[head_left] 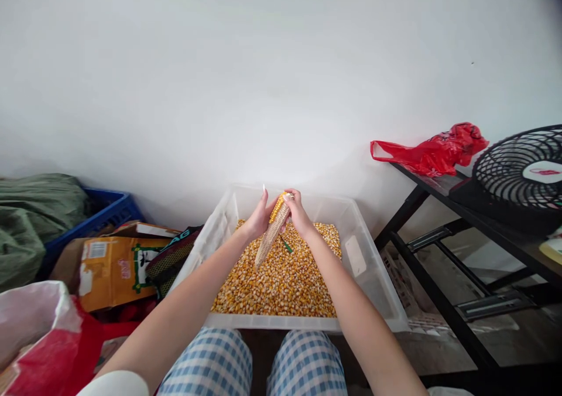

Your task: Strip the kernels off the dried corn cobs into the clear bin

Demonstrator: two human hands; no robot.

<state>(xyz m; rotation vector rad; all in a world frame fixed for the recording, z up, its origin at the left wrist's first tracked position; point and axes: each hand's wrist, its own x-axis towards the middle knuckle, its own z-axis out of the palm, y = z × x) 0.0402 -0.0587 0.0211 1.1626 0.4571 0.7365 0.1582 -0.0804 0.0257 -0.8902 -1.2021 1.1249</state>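
Between both hands I have an ear of corn (272, 235), tilted, its lower end pointing toward me. Most of its facing side is bare cob, while yellow kernels remain along the upper left. My left hand (260, 215) grips it from the left with the thumb raised. On the other side, my right hand (299, 213) is closed around the upper end, its thumb pressing on the cob. Below lies a thick layer of loose corn kernels (272, 290) in a clear plastic bin (373, 293). A small green object (287, 247) rests among the kernels.
At right, a black stand (439, 279) carries a red plastic bag (439, 150) and a black fan (522, 167). To the left are a cardboard box (112, 270), a blue crate (116, 208) and a red-white bag (57, 337). A white wall (281, 79) rises behind.
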